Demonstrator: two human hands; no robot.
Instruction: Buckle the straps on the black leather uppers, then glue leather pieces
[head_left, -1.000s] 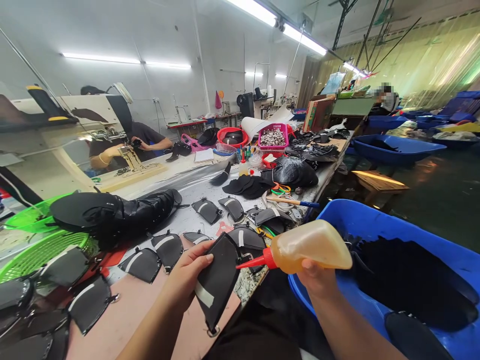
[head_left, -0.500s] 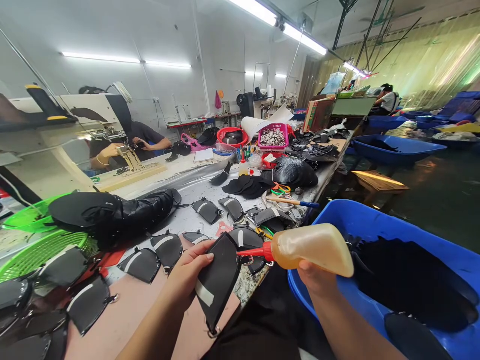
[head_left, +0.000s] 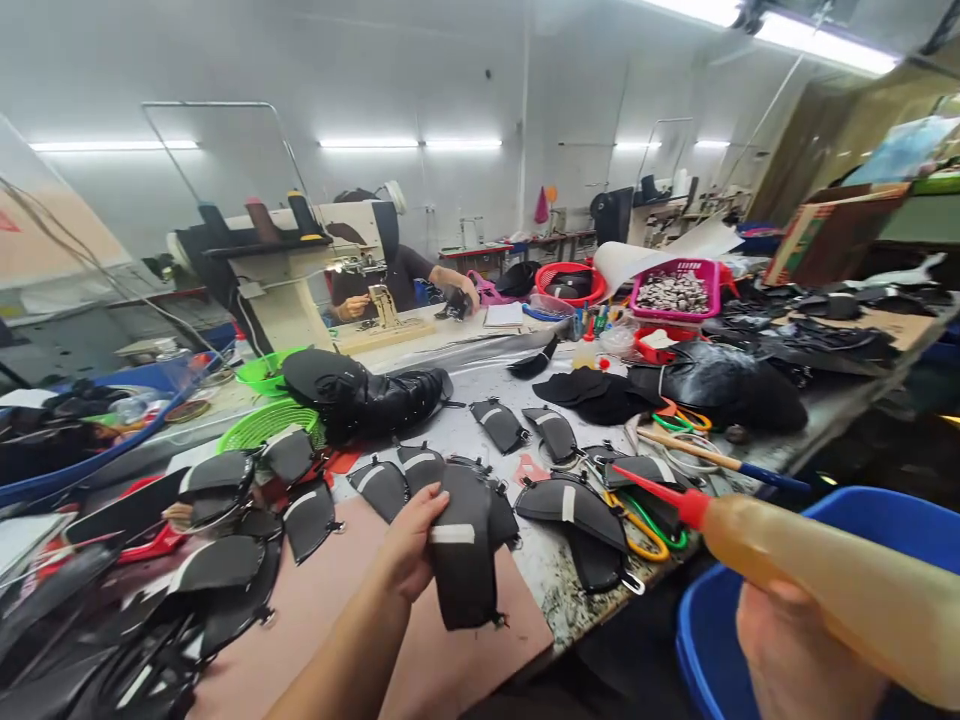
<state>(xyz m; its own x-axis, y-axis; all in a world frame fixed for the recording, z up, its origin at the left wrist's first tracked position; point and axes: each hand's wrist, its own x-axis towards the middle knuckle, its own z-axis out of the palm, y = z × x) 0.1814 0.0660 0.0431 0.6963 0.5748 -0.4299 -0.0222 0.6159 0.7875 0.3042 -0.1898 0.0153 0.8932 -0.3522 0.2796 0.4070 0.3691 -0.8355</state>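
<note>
My left hand (head_left: 411,540) grips a black curved panel (head_left: 466,565) by its left edge, thumb on top. A pale strip crosses the panel, and a small fitting shows at its lower corner. In my right hand (head_left: 795,630) is a squeeze bottle (head_left: 840,575) of amber liquid with a long red nozzle. The nozzle points up and left, apart from the held panel. Similar black pieces (head_left: 577,510) with metal rings and pale strips lie around on the worktable (head_left: 517,620).
A blue tub (head_left: 697,630) stands at the right below the table edge. Green baskets (head_left: 262,425) and a black bundle (head_left: 375,400) lie at the left. A brush handle (head_left: 712,455) rests near the right edge. Across the table, a person (head_left: 405,280) sits at a sewing machine (head_left: 300,290).
The view has swung left. The bottle's nozzle has left the panel's edge and moved off to the right. My left hand still holds the panel, now turned differently.
</note>
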